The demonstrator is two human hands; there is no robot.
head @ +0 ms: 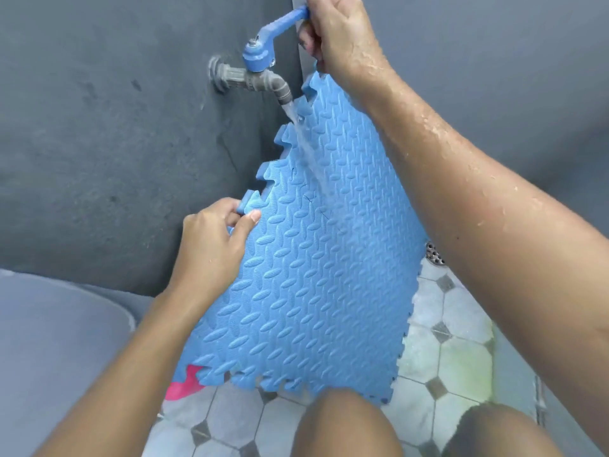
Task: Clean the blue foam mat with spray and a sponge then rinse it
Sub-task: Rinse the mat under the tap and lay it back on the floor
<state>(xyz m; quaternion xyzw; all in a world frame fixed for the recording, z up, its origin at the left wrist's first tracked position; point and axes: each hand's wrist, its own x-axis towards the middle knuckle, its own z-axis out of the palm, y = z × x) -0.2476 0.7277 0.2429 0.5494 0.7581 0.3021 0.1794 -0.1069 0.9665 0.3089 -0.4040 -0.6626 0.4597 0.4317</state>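
The blue foam mat (306, 275), textured with jigsaw edges, stands tilted under a grey wall tap (260, 81). Water (309, 156) runs from the spout onto the mat's upper face. My left hand (211, 245) pinches the mat's left edge between thumb and fingers. My right hand (339, 34), wet, is closed around the end of the tap's blue lever handle (283, 24) at the top of the view. No sponge or spray bottle is in sight.
A dark grey wall (99, 143) is behind the tap. Below is a tiled floor (438, 351) with a round drain (434, 253) at the right. A pink object (184, 384) peeks out under the mat. My knees (346, 423) are at the bottom.
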